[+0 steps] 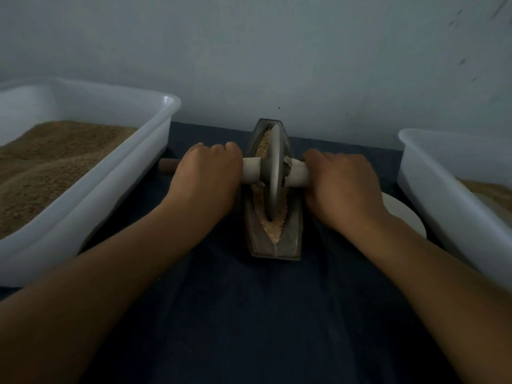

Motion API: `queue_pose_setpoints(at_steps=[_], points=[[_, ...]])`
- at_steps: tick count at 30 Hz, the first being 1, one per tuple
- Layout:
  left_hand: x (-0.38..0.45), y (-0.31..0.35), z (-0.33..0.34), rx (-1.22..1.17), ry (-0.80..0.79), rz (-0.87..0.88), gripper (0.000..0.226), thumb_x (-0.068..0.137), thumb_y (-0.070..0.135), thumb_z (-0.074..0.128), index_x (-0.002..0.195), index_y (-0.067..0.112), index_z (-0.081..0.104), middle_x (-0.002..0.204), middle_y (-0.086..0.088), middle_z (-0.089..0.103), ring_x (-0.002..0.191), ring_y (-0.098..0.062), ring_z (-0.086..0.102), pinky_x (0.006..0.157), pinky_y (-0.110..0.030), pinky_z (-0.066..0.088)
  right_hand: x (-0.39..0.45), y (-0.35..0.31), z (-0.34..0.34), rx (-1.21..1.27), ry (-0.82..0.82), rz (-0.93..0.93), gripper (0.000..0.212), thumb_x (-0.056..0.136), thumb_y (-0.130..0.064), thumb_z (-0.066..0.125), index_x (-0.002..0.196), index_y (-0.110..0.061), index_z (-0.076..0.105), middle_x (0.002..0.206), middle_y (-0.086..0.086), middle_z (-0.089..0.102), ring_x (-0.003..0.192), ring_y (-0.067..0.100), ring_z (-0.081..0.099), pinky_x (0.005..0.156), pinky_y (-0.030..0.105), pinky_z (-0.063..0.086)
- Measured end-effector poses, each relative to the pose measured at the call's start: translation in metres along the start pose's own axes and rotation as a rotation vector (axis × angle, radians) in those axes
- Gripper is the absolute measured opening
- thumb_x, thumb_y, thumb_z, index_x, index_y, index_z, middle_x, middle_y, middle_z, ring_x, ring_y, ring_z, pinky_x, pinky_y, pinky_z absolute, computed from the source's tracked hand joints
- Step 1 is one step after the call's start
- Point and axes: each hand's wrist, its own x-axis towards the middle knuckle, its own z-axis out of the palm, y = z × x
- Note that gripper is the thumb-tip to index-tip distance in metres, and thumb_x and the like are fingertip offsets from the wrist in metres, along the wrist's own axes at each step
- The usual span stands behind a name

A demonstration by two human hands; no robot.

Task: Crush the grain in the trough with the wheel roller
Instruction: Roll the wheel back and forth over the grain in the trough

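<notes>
The grain (270,217) lay in the narrow boat-shaped trough (292,234), which stood on the dark cloth (249,314) covering the table, near the wall (277,51). Paler crushed meal filled the near end and coarser kernels the far end. The wheel roller (275,173) stood upright in the trough on its edge, its axle handle (252,170) lying crosswise above the rim. The left hand (206,178) had its fingers wrapped over the handle left of the disc; the brown end of the handle projected past it. The right hand (343,184) had its fingers clenched round the handle right of the disc. A white tub (155,151) holding brown grain stood to the left, a second white tub (432,184) to the right, with a white plate (407,217) partly hidden beside the right wrist.
</notes>
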Motion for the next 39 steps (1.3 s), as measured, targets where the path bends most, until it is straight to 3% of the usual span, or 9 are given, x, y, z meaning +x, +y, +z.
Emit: queue_pose_setpoints(at_steps=[5,9,12,18,23,26,32,36,39], points=[[0.039,-0.005,0.009,-0.036,-0.111,-0.016,0.032,0.086,0.025,0.068,0.107,0.009,0.049,0.096,-0.008,0.062,0.071,-0.019,0.046,0.064,-0.035,0.04,0.029,0.008,0.024,-0.037,-0.121,0.059,0.029,0.08,-0.031,0.067,0.105,-0.02,0.057,0.086,0.002,0.066,0.076,0.028,0.061,0.063,0.033,0.022],[0.07,-0.007,0.012,-0.054,-0.125,0.011,0.025,0.088,0.02,0.064,0.109,0.008,0.056,0.1,-0.012,0.064,0.079,-0.025,0.055,0.068,-0.037,0.045,0.053,0.017,0.039,0.015,-0.183,0.106,0.029,0.082,-0.034,0.067,0.108,-0.023,0.059,0.093,0.005,0.066,0.083,0.03,0.063,0.061,0.031,0.029],[0.09,-0.011,0.013,-0.044,-0.154,0.072,0.023,0.089,0.018,0.063,0.109,0.009,0.059,0.106,-0.013,0.065,0.093,-0.03,0.062,0.07,-0.036,0.042,0.075,0.024,0.047,0.025,-0.336,0.124,0.031,0.083,-0.037,0.068,0.111,-0.026,0.062,0.102,0.007,0.067,0.091,0.031,0.063,0.062,0.032,0.036],[0.12,-0.007,0.009,-0.039,-0.223,0.057,0.02,0.08,0.019,0.067,0.082,0.013,0.048,0.071,-0.004,0.045,0.077,-0.025,0.053,0.068,-0.037,0.045,0.103,0.04,0.054,0.132,-0.672,0.17,0.03,0.082,-0.032,0.07,0.107,-0.016,0.067,0.109,0.011,0.067,0.081,0.025,0.056,0.07,0.031,0.045],[0.115,-0.007,0.009,-0.035,-0.217,0.047,0.018,0.082,0.016,0.065,0.079,0.013,0.047,0.074,-0.005,0.046,0.074,-0.024,0.049,0.067,-0.037,0.046,0.1,0.038,0.053,0.123,-0.626,0.192,0.033,0.081,-0.037,0.069,0.107,-0.016,0.066,0.107,0.01,0.066,0.081,0.026,0.057,0.068,0.031,0.045],[0.102,-0.008,0.009,-0.012,-0.176,0.067,0.007,0.087,0.014,0.061,0.092,0.012,0.057,0.087,-0.008,0.06,0.075,-0.023,0.051,0.067,-0.036,0.046,0.083,0.032,0.049,0.098,-0.536,0.208,0.029,0.082,-0.038,0.067,0.105,-0.02,0.065,0.104,0.008,0.066,0.079,0.025,0.057,0.064,0.031,0.042],[0.067,-0.001,0.001,0.015,-0.145,0.051,0.015,0.089,0.016,0.062,0.103,0.01,0.061,0.099,-0.01,0.065,0.089,-0.027,0.063,0.065,-0.035,0.043,0.048,0.021,0.025,0.127,-0.489,0.202,0.021,0.078,-0.036,0.069,0.098,-0.036,0.062,0.097,-0.003,0.064,0.081,0.021,0.055,0.057,0.027,0.034],[0.038,0.0,-0.005,0.019,-0.153,0.055,0.023,0.09,0.022,0.063,0.11,0.012,0.056,0.102,-0.006,0.064,0.091,-0.023,0.062,0.075,-0.034,0.043,0.032,0.012,0.007,0.112,-0.444,0.17,0.019,0.078,-0.038,0.069,0.093,-0.037,0.057,0.091,-0.003,0.064,0.073,0.02,0.049,0.048,0.025,0.023],[0.016,0.004,-0.014,0.028,-0.088,0.066,0.024,0.09,0.023,0.062,0.11,0.013,0.051,0.1,-0.003,0.062,0.088,-0.019,0.06,0.09,-0.034,0.041,0.017,0.005,-0.009,0.098,-0.394,0.148,0.019,0.08,-0.041,0.065,0.097,-0.037,0.057,0.088,-0.003,0.064,0.075,0.023,0.056,0.051,0.028,0.027]])
